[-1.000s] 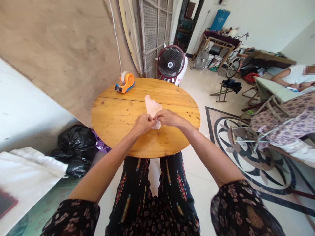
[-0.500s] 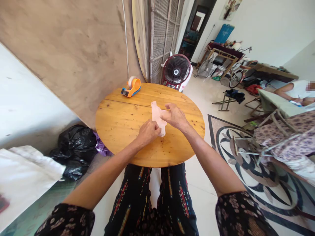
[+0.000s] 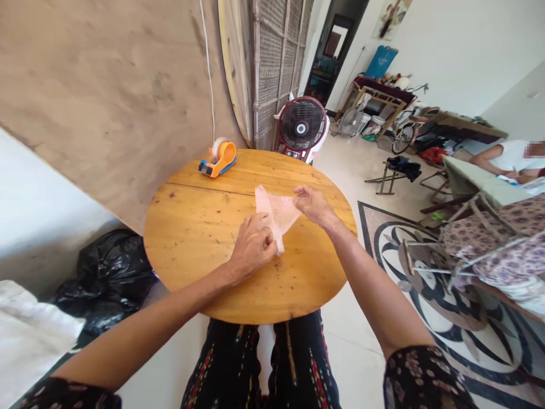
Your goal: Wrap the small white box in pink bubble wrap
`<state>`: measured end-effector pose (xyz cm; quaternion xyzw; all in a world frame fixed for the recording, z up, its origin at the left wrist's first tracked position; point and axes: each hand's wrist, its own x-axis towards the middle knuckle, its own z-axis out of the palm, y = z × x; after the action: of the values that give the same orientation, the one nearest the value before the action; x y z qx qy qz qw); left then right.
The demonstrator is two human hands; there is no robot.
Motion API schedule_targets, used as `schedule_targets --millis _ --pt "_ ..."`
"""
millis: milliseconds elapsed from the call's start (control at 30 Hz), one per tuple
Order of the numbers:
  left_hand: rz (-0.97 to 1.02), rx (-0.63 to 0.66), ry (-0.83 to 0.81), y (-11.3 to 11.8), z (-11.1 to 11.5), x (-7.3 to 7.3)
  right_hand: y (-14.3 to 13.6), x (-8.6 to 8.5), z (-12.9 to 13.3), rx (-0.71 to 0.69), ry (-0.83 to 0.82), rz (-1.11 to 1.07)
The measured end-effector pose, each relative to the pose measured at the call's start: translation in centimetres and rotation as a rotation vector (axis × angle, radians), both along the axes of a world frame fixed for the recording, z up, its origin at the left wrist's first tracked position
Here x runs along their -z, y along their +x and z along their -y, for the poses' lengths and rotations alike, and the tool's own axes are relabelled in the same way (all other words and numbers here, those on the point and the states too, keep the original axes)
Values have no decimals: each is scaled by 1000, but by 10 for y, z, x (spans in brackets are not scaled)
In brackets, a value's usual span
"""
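Start left of centre, with the left hand (image 3: 253, 244) laid over the near left edge of the film (image 3: 287, 213), fingers bent; cannot tell, with the undersides hidden, whether pinching or only pressing. Best, as a judgement, to bear down lightly there as an anchor. At mid-frame, find the film itself, thin, pink and partly spread on the counter (image 3: 187, 244) between both hands, with a denser folded strip down the left side. Smooth outward from that strip rather than lifting. Right of centre, note the right hand (image 3: 315, 204), fingers closed on the film's right corner. Pull from there slowly, low and level with the wood, to avoid a likely crease or tear.

For edges, at the left of the frame, mind the counter's rim, well apart from the left hand, with the black bag (image 3: 110, 272) down beyond it. Toward upper left, spare the tape dispenser (image 3: 221, 162), near the far rim and well apart from the film. At upper centre, allow for the fan (image 3: 302, 128) just past that rim. On the right, watch the rim near the right wrist: less room for a wide pull there than toward the left.
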<state>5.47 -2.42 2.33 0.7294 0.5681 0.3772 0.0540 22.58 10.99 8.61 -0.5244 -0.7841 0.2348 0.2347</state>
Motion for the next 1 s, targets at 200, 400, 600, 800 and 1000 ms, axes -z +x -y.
schedule_targets --millis 200,400,600,800,1000 --pt "-14 90 49 -1 -8 4 -19 -36 12 -245 115 478" --pt "25 102 81 -2 -9 8 -56 -52 4 -311 217 688" --pt "54 136 129 -3 -10 8 -68 -48 -5 -496 123 632" --pt "80 88 129 -8 -8 6 -47 -14 -32 -402 -83 134" --pt "115 147 85 -8 -10 6 -32 19 -40 -303 -323 -232"
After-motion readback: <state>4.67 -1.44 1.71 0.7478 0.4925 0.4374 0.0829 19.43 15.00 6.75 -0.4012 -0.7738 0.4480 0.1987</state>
